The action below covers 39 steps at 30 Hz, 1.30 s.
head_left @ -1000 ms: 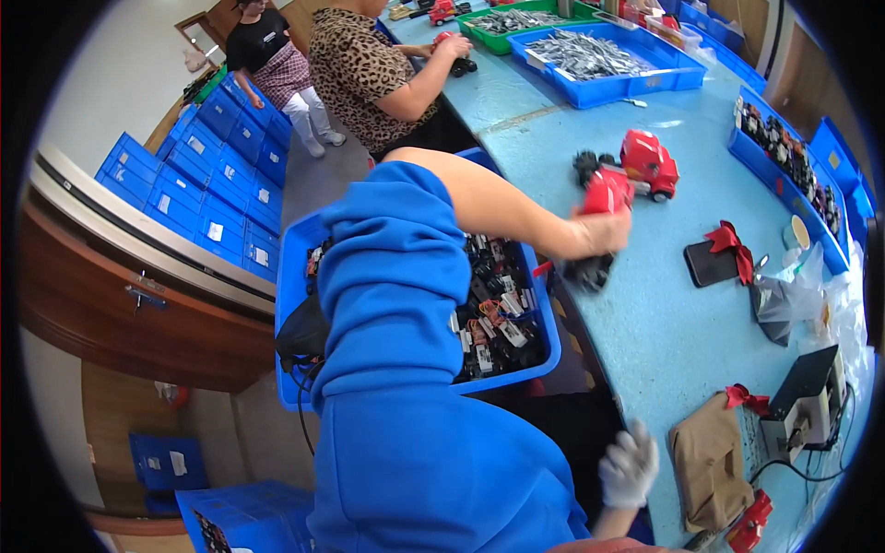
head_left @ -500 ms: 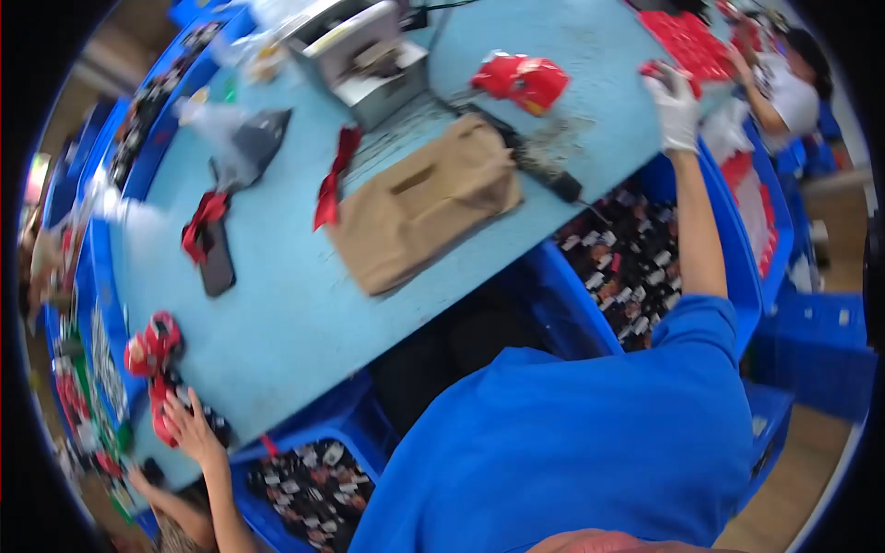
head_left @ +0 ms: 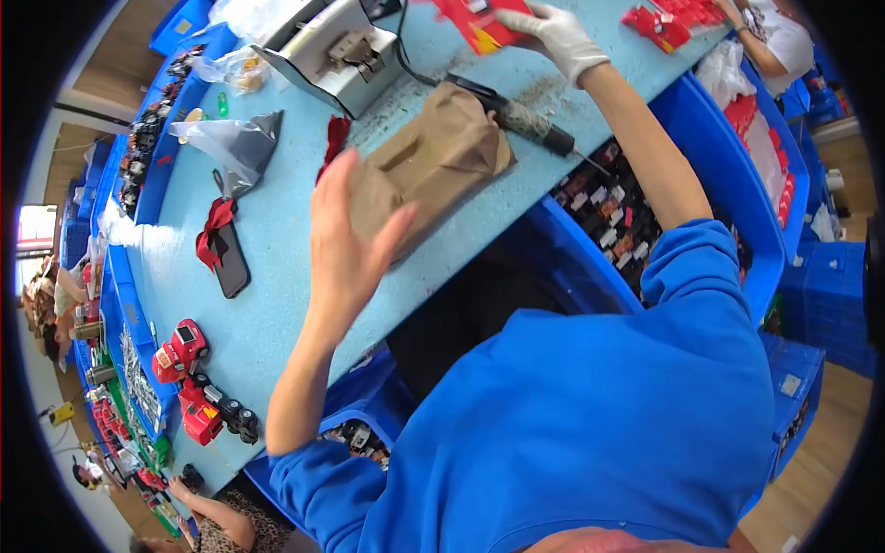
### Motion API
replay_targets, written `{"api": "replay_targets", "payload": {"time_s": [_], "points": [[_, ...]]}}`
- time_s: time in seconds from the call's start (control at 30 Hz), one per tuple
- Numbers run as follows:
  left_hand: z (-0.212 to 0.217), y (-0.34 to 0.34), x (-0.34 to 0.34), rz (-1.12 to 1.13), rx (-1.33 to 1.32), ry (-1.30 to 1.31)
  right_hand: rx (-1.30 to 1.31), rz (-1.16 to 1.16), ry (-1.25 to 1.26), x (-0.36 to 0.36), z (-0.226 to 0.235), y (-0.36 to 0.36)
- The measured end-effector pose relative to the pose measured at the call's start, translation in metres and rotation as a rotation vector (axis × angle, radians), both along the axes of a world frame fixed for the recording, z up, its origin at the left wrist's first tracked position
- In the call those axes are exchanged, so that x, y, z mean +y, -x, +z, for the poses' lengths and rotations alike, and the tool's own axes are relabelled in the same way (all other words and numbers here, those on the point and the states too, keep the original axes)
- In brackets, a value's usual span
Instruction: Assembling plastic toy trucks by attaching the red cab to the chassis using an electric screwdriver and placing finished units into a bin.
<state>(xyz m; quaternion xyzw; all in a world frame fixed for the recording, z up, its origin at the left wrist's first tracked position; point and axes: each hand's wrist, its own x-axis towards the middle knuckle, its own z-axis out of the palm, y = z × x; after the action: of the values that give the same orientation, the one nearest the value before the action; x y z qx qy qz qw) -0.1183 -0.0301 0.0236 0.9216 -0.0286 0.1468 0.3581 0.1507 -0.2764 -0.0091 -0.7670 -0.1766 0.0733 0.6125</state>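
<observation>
My gloved right hand (head_left: 558, 39) grips a red plastic toy truck shell (head_left: 481, 26) with a yellow flash mark, at the table's far side. Bare and empty, my left hand (head_left: 343, 244) hovers with fingers apart over the near-left end of a tan cloth-covered block (head_left: 452, 138). Beyond that block lies an electric screwdriver (head_left: 535, 124), its thin bit pointing to the right. At the table's left, a red toy truck cab (head_left: 181, 350) rests beside a red truck body (head_left: 199, 412) and a black wheeled chassis (head_left: 235, 413).
A grey metal fixture (head_left: 341, 60) stands at the back. A phone (head_left: 233, 267) with red ribbon and a plastic bag (head_left: 235, 143) lie left. More red shells (head_left: 656, 28) sit far right. Blue bins (head_left: 590, 267) of small dark parts line the front edge. Co-workers work at both sides.
My left hand has left the toy trucks at the left and come up to the middle. My right hand has moved left from the far-right shell and taken hold of a red shell.
</observation>
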Motion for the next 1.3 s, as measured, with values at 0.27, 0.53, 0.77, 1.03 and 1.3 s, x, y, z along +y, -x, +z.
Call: {"api": "replay_targets", "payload": {"time_s": [0.27,0.53,0.77,1.03,1.3], "points": [[-0.002,-0.056,-0.036,-0.021,-0.32,0.701,-0.174,0.143,-0.35,-0.05,0.056,0.092],[-0.01,-0.07,-0.008,-0.156,0.154,-0.194,0.188,-0.457,0.663,-0.241,-0.196,0.071],[-0.006,-0.079,-0.003,-0.054,0.316,-0.262,0.229,-0.209,0.971,-0.188,-0.243,0.053],[-0.013,-0.051,-0.004,0.027,-0.251,-0.312,0.337,-0.15,0.441,-0.201,-0.11,0.088],[-0.018,-0.025,-0.069,-0.37,-0.096,0.063,0.067,-0.829,0.168,-0.262,0.053,0.19]]}}
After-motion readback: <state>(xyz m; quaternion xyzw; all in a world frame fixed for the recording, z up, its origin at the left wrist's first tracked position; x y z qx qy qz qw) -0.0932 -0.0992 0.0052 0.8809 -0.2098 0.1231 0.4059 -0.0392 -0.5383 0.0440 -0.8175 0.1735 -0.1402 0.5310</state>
